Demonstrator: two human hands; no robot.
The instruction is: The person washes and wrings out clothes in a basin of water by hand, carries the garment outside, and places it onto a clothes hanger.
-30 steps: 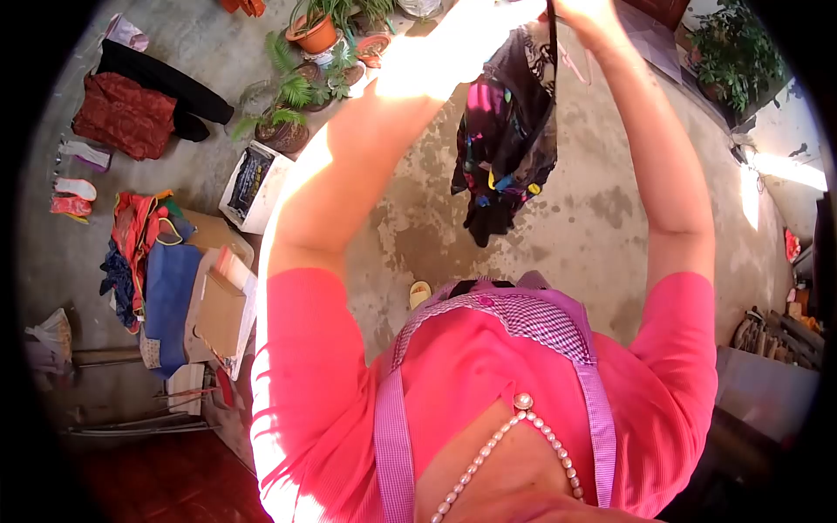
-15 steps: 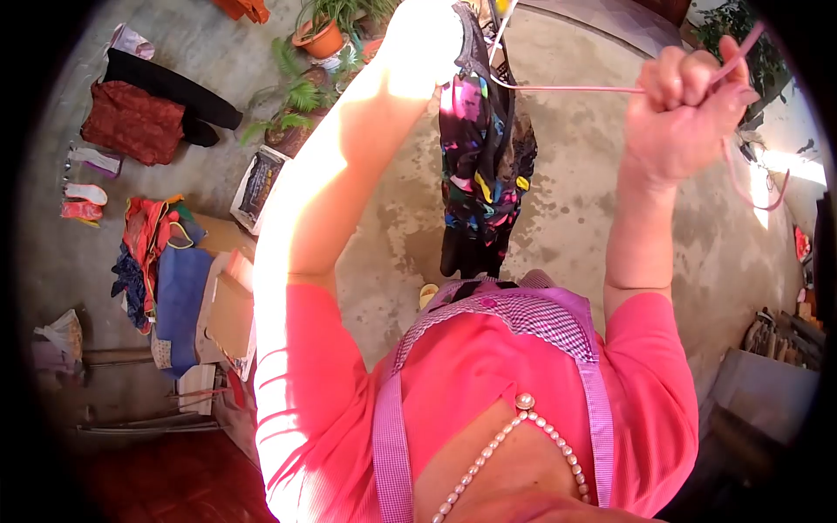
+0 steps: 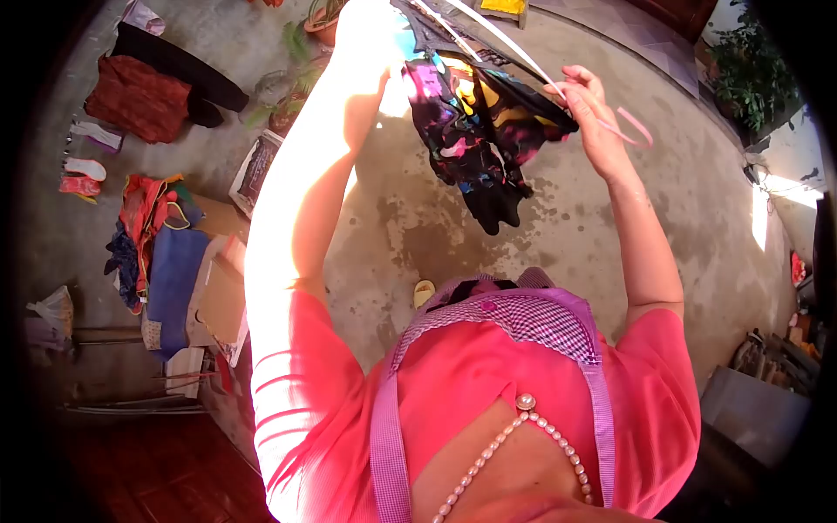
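A black garment with a bright multicoloured pattern (image 3: 471, 122) hangs in front of me at the top centre. My left hand (image 3: 370, 30), washed out by strong sunlight, is raised at the garment's upper left edge; its fingers cannot be made out. With its fingers closed, my right hand (image 3: 586, 103) is at the garment's right edge, on a pink cord (image 3: 635, 131) whose loose end hangs out to the right. A pale strip (image 3: 514, 48) slants from the top edge down to my right hand.
Clothes (image 3: 144, 100) lie on the concrete floor at the left. A blue cloth (image 3: 174, 279) is beside an open cardboard box (image 3: 222, 301). Potted plants (image 3: 323, 26) stand at the top, with a leafy plant (image 3: 750, 65) at the upper right. A grey bin (image 3: 754, 410) holds wood.
My right hand has moved left from the far end of the stretched cord to the garment. The garment, earlier hanging narrow, is now spread wider and its right side is raised.
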